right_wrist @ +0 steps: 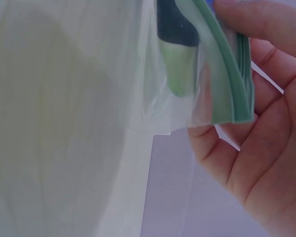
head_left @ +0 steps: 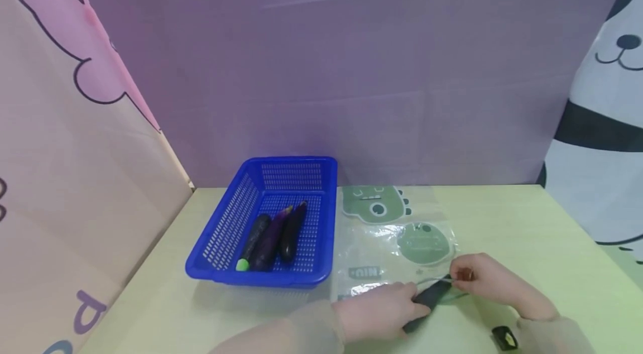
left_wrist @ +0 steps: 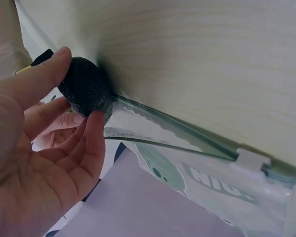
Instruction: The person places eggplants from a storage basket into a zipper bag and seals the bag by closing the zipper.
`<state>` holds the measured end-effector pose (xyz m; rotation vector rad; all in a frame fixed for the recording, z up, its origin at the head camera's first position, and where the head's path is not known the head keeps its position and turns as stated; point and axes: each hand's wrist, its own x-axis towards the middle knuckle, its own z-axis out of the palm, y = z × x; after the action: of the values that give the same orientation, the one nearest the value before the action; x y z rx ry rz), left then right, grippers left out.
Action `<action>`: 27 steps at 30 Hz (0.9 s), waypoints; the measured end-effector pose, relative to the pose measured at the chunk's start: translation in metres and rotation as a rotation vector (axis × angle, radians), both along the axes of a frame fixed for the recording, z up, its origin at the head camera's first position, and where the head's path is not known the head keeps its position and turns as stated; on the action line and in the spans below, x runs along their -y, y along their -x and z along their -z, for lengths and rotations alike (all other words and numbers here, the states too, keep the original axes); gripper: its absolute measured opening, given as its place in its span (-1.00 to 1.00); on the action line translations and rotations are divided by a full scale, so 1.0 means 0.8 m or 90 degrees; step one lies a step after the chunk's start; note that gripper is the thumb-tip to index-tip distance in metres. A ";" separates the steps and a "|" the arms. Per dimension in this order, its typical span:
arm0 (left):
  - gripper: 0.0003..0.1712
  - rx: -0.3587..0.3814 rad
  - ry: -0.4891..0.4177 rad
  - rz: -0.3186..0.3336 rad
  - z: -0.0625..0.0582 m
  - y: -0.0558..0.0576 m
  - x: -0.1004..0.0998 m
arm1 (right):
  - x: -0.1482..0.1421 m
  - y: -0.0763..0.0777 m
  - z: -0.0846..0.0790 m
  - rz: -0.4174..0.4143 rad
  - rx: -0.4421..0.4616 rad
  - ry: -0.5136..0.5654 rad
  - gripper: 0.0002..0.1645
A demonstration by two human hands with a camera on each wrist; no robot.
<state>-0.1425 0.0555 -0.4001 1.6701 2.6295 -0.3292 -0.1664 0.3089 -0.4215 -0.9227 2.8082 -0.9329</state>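
My left hand point(head_left: 374, 312) grips a dark, rough-skinned cucumber point(head_left: 427, 302) between thumb and fingers, low over the table. In the left wrist view the cucumber's blunt end point(left_wrist: 86, 89) faces the camera, at the mouth of a clear zip bag point(head_left: 369, 248) with green prints. My right hand point(head_left: 487, 278) pinches the bag's green zip edge point(right_wrist: 232, 74) at one corner, by the cucumber's far end. Through the clear film, the right wrist view shows a dark thing with a pale green tip point(right_wrist: 180, 69), apparently that far end. A white slider point(left_wrist: 251, 160) sits on the zip.
Left of the bag stands a blue plastic basket point(head_left: 332, 214). Inside are two purple eggplants point(head_left: 292, 234) and a dark vegetable with a bright green end point(head_left: 255, 239). A small black item with a yellow mark point(head_left: 504, 338) is by the right sleeve. A purple cloth point(head_left: 351, 75) hangs behind the table.
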 end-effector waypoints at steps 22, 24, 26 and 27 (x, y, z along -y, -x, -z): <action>-0.59 -0.113 0.026 -0.016 0.003 0.001 -0.027 | -0.002 -0.001 -0.002 -0.013 -0.005 0.026 -0.84; -0.59 -0.108 0.017 -0.020 0.003 0.002 -0.029 | -0.002 -0.001 -0.003 -0.013 0.002 0.025 -0.85; -0.60 -0.105 0.006 -0.025 0.003 0.004 -0.030 | -0.003 -0.001 -0.004 -0.014 0.011 0.023 -0.85; -0.59 -0.105 0.001 -0.030 0.003 0.004 -0.031 | -0.003 -0.001 -0.004 -0.017 0.013 0.023 -0.85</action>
<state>-0.1459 0.0804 -0.4029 1.6457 2.7772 -0.4875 -0.1653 0.3111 -0.4183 -0.9470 2.7631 -0.9881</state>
